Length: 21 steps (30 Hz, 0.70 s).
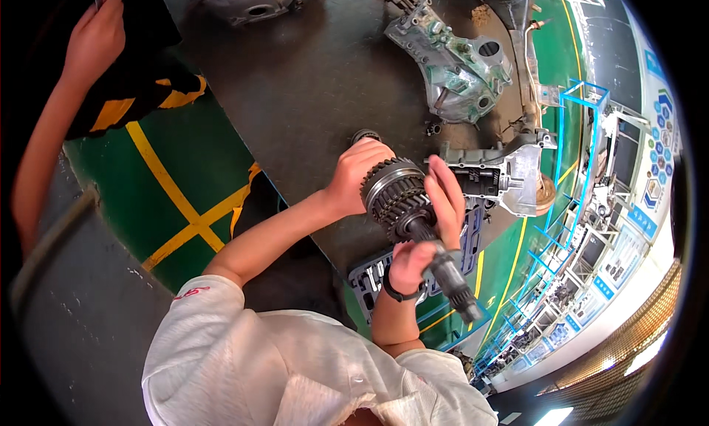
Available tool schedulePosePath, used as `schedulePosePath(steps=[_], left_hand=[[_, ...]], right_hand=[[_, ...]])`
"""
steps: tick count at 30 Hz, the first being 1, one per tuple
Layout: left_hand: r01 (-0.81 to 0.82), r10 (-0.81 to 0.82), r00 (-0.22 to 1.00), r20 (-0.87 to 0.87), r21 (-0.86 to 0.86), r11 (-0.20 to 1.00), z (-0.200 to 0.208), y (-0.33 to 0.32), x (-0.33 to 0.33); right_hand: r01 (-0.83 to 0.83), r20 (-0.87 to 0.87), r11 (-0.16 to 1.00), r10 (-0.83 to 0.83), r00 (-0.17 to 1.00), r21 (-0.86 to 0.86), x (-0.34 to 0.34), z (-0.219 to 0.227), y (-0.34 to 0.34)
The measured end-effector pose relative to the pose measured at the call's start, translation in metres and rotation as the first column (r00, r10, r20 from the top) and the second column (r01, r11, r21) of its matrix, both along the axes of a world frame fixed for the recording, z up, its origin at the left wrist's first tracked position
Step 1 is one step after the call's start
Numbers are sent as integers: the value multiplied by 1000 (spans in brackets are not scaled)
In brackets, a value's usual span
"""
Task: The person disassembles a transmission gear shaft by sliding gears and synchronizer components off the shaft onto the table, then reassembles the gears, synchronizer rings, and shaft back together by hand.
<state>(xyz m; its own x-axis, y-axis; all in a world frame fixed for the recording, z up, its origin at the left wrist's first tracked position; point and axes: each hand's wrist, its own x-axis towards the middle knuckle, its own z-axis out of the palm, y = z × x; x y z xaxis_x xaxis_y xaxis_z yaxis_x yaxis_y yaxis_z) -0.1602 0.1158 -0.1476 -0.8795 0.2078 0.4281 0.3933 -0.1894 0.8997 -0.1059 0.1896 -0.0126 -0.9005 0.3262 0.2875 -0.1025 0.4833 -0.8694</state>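
A gear shaft (399, 197) with several stacked toothed gears and a splined end is held up over the near edge of the dark table (273, 79). My left hand (358, 173) grips the gear end from the left, its fingertips hidden behind the gears. On the other side, my right hand (442, 219), with a dark band on its wrist, is wrapped round the bare shaft just below the gears. The shaft's free end tilts down to the right. A small dark ring-shaped part (365, 136) shows just beyond my left hand.
Greasy metal housings (461, 71) lie farther back, with an open casing (509, 175) at the right. Beneath my right arm is a tool case (365, 282) with sockets. Another person's hand (100, 35) holds a thin object at the upper left. Blue frames (565, 160) stand beyond.
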Motion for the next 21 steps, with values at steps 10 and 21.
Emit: schedulePosePath(steps=[10, 21], left_hand=[[-25, 92, 982, 165, -370, 929, -40, -38, 19], [62, 21, 982, 188, -425, 903, -97, -50, 16]], right_hand=[[37, 44, 994, -33, 998, -99, -2, -88, -11], [169, 81, 970, -157, 984, -173, -2, -149, -26]])
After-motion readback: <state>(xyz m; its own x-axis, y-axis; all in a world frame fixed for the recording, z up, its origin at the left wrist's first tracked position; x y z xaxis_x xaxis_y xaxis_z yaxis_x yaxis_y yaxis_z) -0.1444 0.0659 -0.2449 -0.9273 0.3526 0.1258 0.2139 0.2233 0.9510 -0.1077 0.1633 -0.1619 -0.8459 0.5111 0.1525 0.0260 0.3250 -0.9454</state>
